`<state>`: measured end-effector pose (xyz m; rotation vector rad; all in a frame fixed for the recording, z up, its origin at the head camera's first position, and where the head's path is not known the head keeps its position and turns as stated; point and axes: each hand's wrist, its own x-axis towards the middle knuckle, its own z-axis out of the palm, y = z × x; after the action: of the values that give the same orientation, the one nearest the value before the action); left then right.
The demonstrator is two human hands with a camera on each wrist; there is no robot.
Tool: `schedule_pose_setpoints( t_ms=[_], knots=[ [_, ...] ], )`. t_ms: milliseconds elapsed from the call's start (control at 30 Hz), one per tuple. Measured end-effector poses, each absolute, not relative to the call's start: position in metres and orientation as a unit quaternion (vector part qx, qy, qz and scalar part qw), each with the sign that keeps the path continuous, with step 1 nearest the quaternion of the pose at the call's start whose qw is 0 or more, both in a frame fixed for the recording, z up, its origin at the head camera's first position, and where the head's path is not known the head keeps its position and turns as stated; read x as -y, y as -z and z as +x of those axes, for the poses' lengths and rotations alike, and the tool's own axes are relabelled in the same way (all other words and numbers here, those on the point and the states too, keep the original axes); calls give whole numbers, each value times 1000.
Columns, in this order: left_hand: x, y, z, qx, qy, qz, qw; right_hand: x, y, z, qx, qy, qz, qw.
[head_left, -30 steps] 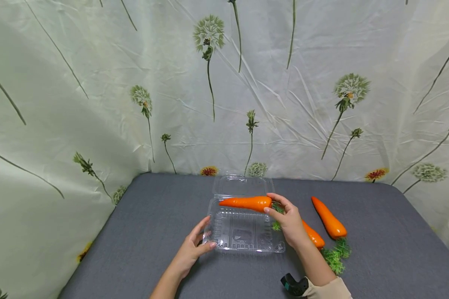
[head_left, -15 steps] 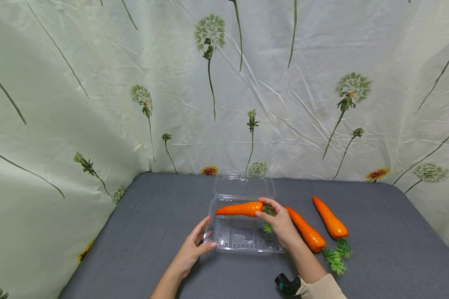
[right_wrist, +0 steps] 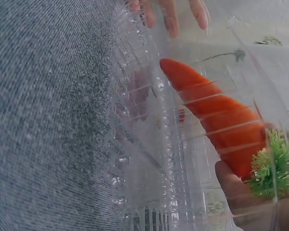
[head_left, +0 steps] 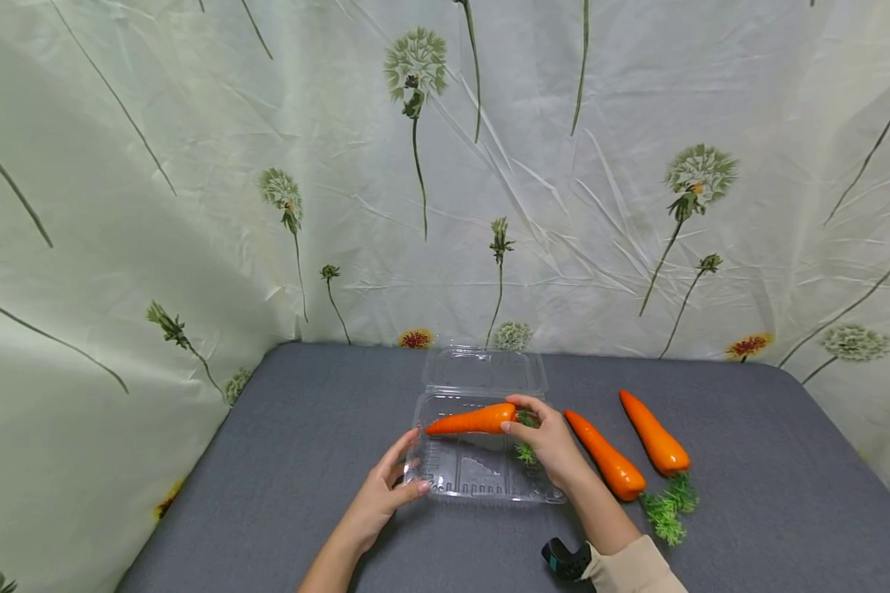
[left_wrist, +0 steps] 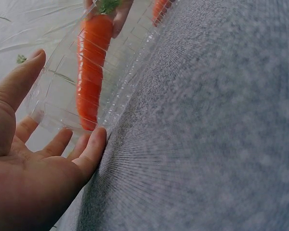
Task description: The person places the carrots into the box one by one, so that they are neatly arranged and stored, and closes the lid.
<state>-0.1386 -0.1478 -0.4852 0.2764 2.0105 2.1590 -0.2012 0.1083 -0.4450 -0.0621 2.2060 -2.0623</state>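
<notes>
A glossy orange carrot [head_left: 470, 420] with a green leafy top [head_left: 526, 445] lies level in or just over the clear plastic clamshell container [head_left: 482, 494], its tip toward the left wall. My right hand [head_left: 549, 445] pinches its thick end between thumb and fingers. My left hand [head_left: 378, 490] rests at the container's left side, fingers spread and fairly straight, fingertips right at the wall. In the left wrist view the carrot [left_wrist: 91, 72] shows through the clear plastic, its tip near the left fingertips. The right wrist view shows the carrot [right_wrist: 216, 115] through the plastic too.
Two more carrots lie right of the container: a nearer carrot [head_left: 606, 457] and a farther carrot [head_left: 654, 432], with green tops [head_left: 667, 502]. The container's lid [head_left: 482, 368] stands open at the back. A black device [head_left: 566, 562] sits at the right wrist. A floral curtain [head_left: 445, 165] hangs behind the grey table [head_left: 297, 428].
My right hand has moved left and toward me, bringing the carrot lower into the container. The nearer loose carrot has come into fuller view. My left hand has stayed put.
</notes>
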Motion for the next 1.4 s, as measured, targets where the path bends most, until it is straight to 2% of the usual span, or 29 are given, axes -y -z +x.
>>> schedule_pose_setpoints(
  t_ms=[1400],
  knots=[
    [147, 483, -138, -674, -727, 100, 86, -102, 447, -204, -829, 558, -8, 14]
  ],
)
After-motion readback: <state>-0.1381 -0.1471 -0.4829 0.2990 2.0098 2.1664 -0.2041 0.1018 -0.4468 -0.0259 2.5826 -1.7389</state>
